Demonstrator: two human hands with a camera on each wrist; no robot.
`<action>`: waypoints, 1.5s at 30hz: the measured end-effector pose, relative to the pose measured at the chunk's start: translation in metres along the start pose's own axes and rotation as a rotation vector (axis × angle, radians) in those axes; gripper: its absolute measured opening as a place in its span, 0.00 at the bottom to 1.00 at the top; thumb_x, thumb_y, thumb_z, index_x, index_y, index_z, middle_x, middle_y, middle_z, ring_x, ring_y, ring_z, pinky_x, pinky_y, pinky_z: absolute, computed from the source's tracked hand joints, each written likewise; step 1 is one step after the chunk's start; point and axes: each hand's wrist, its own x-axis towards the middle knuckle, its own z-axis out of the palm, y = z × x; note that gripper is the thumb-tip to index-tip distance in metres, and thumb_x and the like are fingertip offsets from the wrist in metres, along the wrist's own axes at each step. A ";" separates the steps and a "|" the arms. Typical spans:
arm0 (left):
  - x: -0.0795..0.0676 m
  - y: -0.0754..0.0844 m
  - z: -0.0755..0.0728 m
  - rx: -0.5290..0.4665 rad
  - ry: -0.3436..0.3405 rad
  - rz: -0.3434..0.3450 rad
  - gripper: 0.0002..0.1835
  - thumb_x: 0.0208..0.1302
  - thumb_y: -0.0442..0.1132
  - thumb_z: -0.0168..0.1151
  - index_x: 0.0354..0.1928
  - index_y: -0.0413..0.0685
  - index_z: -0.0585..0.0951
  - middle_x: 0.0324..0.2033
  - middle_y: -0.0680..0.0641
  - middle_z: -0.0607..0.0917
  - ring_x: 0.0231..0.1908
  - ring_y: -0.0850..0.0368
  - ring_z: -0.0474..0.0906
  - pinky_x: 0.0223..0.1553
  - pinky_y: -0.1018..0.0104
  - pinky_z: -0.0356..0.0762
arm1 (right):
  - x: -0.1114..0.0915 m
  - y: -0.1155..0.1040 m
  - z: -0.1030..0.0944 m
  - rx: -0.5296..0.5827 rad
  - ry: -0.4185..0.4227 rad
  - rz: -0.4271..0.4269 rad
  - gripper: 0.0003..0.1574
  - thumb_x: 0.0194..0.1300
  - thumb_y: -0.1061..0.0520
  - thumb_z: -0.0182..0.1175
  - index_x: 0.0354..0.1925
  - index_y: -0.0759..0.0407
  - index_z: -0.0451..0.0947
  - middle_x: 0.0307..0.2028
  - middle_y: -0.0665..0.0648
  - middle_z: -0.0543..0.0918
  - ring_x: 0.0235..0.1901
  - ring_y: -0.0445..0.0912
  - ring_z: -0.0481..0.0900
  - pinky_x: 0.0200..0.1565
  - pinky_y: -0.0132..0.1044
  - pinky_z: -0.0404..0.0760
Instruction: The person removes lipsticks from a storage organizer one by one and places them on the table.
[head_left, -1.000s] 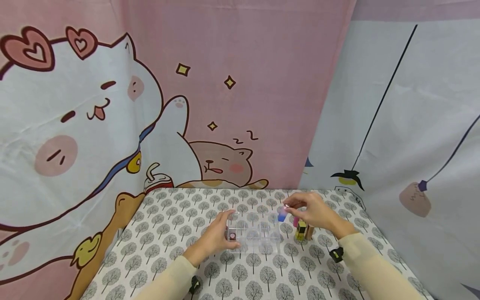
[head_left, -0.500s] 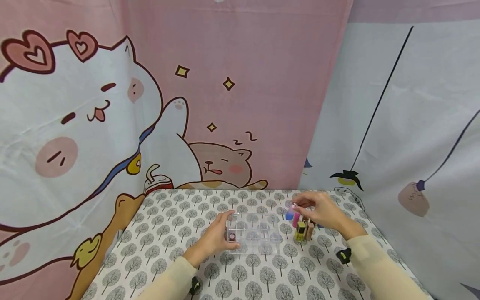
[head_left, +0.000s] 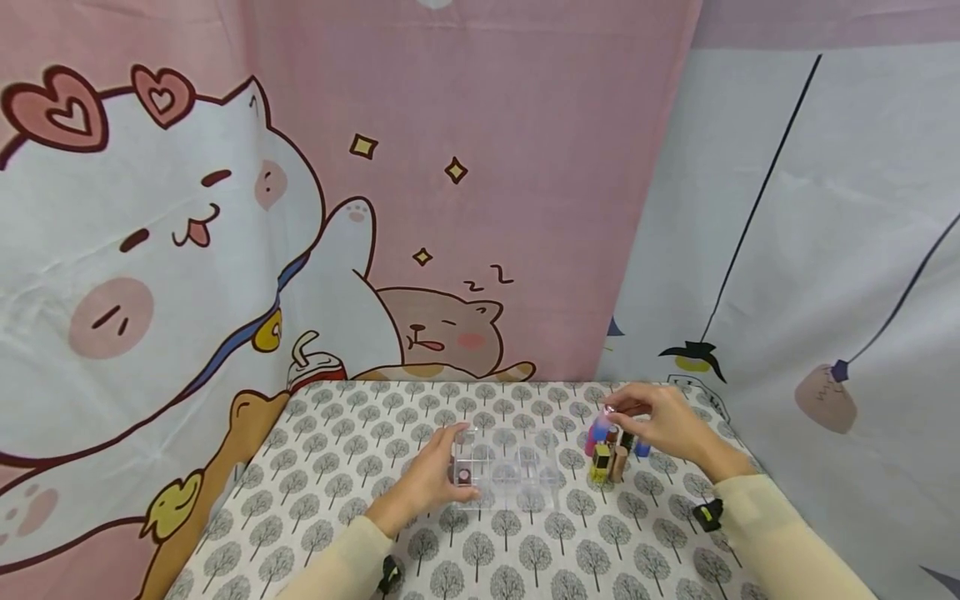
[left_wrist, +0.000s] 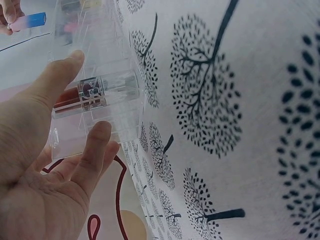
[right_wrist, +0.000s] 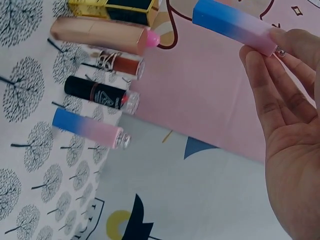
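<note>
A clear divided organizer (head_left: 517, 477) sits on the patterned cloth, and my left hand (head_left: 426, 482) grips its left end, thumb on the near side and fingers on the far side. One compartment by that hand contains a clear-and-dark-red lip gloss tube (left_wrist: 75, 99). My right hand (head_left: 663, 423) pinches a blue-and-pink lipstick tube (right_wrist: 235, 24) by its pink end, blue end downward, raised by the standing cosmetics. A matching blue-and-pink tube (right_wrist: 87, 128), a black tube (right_wrist: 97, 94), a reddish-brown lip gloss (right_wrist: 120, 64) and a rose-gold tube (right_wrist: 100, 35) stand close to it.
A yellow-and-black box-shaped tube (head_left: 601, 463) stands at the near left of the cosmetics, with a bright pink tube (head_left: 590, 442) behind it. The tree-print cloth (head_left: 487, 550) covers the table. A pink cartoon curtain (head_left: 480, 167) hangs behind its far edge.
My right hand has carried the blue-and-pink lipstick tube to the right, from near the organizer's right end to the standing cosmetics. My left hand stays on the organizer.
</note>
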 end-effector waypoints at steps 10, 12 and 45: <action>0.001 0.000 -0.001 0.026 0.005 0.003 0.67 0.58 0.50 0.95 0.93 0.54 0.60 0.79 0.37 0.77 0.56 0.48 0.86 0.54 0.53 0.93 | -0.009 0.008 -0.013 -0.053 -0.039 0.127 0.17 0.73 0.65 0.80 0.57 0.53 0.94 0.47 0.48 0.98 0.45 0.38 0.95 0.51 0.38 0.99; 0.001 0.000 -0.001 0.027 0.004 0.003 0.67 0.58 0.51 0.95 0.93 0.54 0.60 0.79 0.37 0.78 0.53 0.50 0.86 0.54 0.51 0.93 | -0.011 0.010 -0.014 -0.067 -0.033 0.127 0.17 0.73 0.65 0.80 0.57 0.54 0.94 0.47 0.49 0.98 0.44 0.40 0.96 0.50 0.37 0.99; 0.003 -0.002 0.002 0.033 0.010 -0.008 0.68 0.57 0.49 0.95 0.93 0.56 0.60 0.78 0.40 0.79 0.49 0.54 0.85 0.49 0.59 0.91 | -0.045 0.047 -0.014 -0.085 -0.098 0.260 0.13 0.74 0.59 0.81 0.54 0.52 0.95 0.43 0.44 0.97 0.42 0.35 0.94 0.47 0.29 0.95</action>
